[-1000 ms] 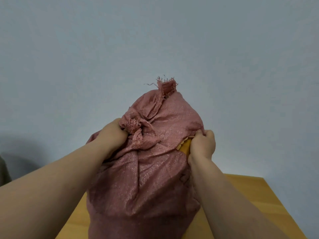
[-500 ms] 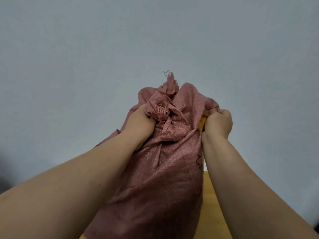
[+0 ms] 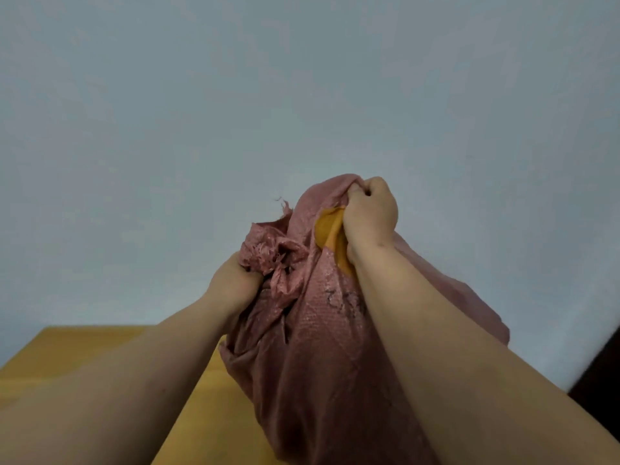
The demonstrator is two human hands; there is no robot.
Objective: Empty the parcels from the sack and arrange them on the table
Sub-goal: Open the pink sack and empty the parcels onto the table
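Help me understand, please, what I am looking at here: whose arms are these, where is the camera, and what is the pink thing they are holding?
No machine is involved: these are a person's two bare arms, seen from a camera worn on the head that looks forward and down. That is why the arms reach in from the bottom of the picture. Both hands grip a pink woven sack, held up above a wooden table in front of a plain grey wall. The left hand bunches the frayed cloth lower down; the right hand clutches the cloth higher up. Beside the right hand a yellow patch shows through a gap in the sack, perhaps one of the parcels inside, though I cannot tell for certain. No parcel shows on the visible part of the table.
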